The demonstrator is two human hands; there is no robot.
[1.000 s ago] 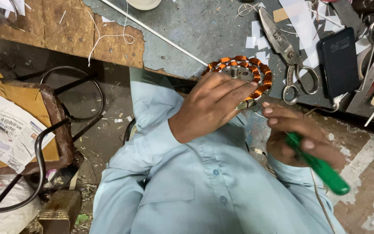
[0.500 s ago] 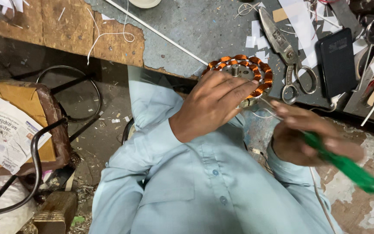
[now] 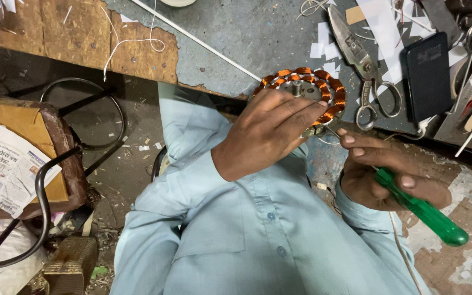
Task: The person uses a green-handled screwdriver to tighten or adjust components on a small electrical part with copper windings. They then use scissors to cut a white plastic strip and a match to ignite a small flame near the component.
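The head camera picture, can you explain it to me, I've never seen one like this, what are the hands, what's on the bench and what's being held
The camera sits on the person's head and looks straight down, so you see their own pale blue shirt and two bare hands. The left hand rests on a round metal ring wound with copper wire coils, at the edge of a worn grey workbench. The right hand grips a green-handled screwdriver, its thin shaft pointing toward the ring. On the bench lie metal scissors, a dark phone and paper scraps. To the left stands a stool with a newspaper.
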